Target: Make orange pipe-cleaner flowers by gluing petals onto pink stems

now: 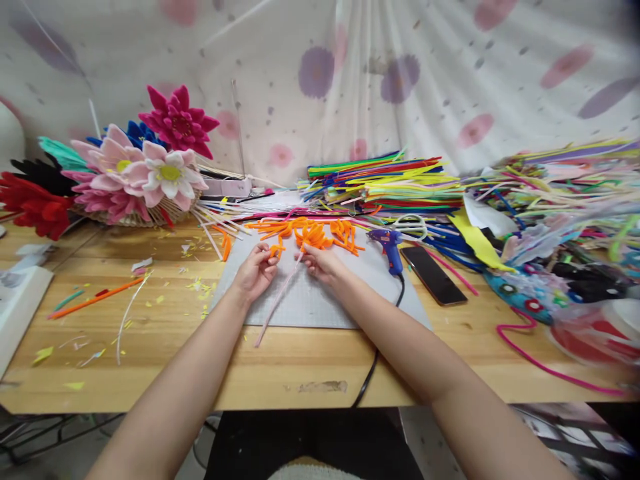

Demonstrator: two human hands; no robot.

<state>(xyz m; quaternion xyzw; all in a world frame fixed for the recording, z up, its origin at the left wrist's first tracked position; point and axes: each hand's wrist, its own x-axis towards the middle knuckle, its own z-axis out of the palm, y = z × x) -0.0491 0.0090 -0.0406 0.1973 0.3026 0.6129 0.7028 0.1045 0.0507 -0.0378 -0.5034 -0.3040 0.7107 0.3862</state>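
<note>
My right hand point(320, 261) pinches an orange pipe-cleaner flower point(313, 236) near its base, where a pale pink stem point(280, 300) slants down toward the table's front. Just to the left, my left hand point(257, 270) is closed on a small looped orange pipe-cleaner piece point(277, 251). Both hands are over a grey cutting mat point(330, 313). Behind them on the mat lie more orange pieces point(347, 235), some bent into petal shapes.
A blue glue gun point(389, 248) with a black cord and a phone point(434, 275) lie to the right. Bundled pipe cleaners point(385, 183) are piled at the back. Fuzzy flowers point(170, 173) stand at left, a white box point(23, 310) at the left edge. Yellow scraps litter the wood.
</note>
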